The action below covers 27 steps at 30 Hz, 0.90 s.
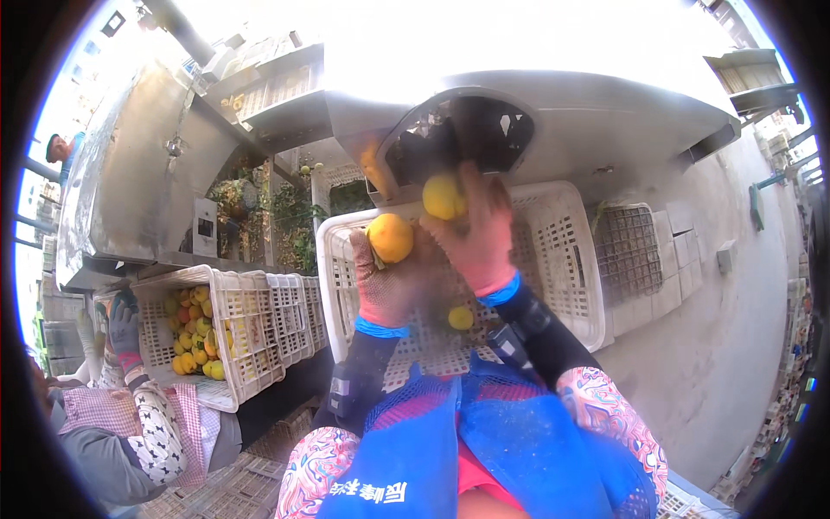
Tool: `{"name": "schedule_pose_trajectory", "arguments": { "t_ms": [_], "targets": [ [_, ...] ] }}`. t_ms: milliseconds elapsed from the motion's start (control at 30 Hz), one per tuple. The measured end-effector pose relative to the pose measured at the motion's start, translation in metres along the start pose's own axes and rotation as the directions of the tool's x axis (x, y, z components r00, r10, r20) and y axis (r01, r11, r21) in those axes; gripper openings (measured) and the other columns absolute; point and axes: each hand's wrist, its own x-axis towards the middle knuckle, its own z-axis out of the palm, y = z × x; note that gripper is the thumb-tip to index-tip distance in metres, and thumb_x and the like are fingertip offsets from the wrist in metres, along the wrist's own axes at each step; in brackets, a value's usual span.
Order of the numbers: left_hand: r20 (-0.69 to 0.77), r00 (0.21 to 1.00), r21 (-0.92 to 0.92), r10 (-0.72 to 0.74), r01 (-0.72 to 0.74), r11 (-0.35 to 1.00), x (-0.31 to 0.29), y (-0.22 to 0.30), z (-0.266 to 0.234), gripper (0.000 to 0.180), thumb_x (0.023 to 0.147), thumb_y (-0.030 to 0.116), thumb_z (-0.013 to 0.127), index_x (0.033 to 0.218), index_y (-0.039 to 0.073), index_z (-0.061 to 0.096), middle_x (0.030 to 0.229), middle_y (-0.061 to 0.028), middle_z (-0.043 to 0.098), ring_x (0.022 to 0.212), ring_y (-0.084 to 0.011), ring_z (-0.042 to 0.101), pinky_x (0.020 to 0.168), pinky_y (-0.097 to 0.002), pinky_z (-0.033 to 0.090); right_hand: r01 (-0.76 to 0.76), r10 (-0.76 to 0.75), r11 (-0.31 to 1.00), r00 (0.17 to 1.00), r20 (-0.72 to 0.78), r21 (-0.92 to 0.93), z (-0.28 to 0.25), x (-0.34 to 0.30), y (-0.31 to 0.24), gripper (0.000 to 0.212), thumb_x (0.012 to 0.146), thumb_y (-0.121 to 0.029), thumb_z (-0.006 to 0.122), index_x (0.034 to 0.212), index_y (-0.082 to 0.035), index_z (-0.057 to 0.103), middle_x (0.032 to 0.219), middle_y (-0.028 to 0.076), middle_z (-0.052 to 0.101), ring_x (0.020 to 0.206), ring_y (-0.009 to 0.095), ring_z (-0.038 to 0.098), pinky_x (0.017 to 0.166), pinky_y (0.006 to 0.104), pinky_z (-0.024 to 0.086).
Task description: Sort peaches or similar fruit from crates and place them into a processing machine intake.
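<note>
Above a white plastic crate [590,294], my left hand [385,290] in a pink glove holds an orange citrus fruit [390,238] at its fingers, with a green leaf beside it. My right hand [482,246], gloved in pink too, grips a yellow citrus fruit [443,197] near the crate's far side. Its outer fingers are blurred and partly dark against the chute opening [506,130]. Lower in the crate, between my forearms, lies another yellow fruit [461,318]. Blue cuffs ring both wrists.
A metal machine [596,121] stands right behind the crate. To the left, a co-worker's gloved hand [124,327] rests at a tilted crate [251,337] holding several yellow and orange fruits. A dark grid-like crate [628,251] and pale blocks [683,259] stand at the right.
</note>
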Motion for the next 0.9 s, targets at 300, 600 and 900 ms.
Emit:
{"name": "schedule_pose_trajectory", "arguments": {
  "t_ms": [300, 600, 900],
  "targets": [
    [-0.027, 0.997, -0.044, -0.073, 0.072, 0.996, 0.004, 0.003, 0.003, 0.071, 0.098, 0.053, 0.064, 0.15, 0.008, 0.046, 0.152, -0.0168, 0.048, 0.142, -0.0296, 0.044, 0.123, -0.0438, 0.031, 0.144, -0.124, 0.914, 0.989, 0.076, -0.379, 0.04, 0.061, 0.034, 0.071, 0.079, -0.03, 0.084, 0.137, -0.001, 0.059, 0.112, 0.018, 0.071, 0.107, 0.039, 0.065, 0.089, 0.051, 0.052],
    [-0.157, 0.987, 0.268, 0.018, 0.025, 0.963, 0.004, -0.02, 0.041, 0.06, 0.106, 0.048, 0.054, 0.149, 0.006, 0.045, 0.146, -0.0142, 0.053, 0.136, -0.0312, 0.051, 0.112, -0.0455, 0.043, -0.235, 0.131, 0.931, 0.929, 0.345, 0.278, 0.006, -0.013, -0.017, 0.09, 0.072, -0.031, 0.088, 0.148, -0.001, 0.049, 0.134, 0.026, 0.061, 0.123, 0.043, 0.06, 0.103, 0.0474, 0.05],
    [-0.346, 0.699, 0.919, 0.626, 0.116, 0.378, -0.004, 0.046, -0.109, 0.052, 0.101, 0.035, 0.063, 0.144, 0.007, 0.052, 0.149, -0.0134, 0.052, 0.138, -0.0313, 0.049, 0.111, -0.0483, 0.043, 0.038, -0.039, 0.999, 0.998, 0.043, 0.027, 0.02, 0.037, 0.022, 0.077, 0.074, -0.022, 0.088, 0.14, 0.0, 0.055, 0.124, 0.024, 0.066, 0.109, 0.043, 0.064, 0.093, 0.0448, 0.055]
  ]
}}
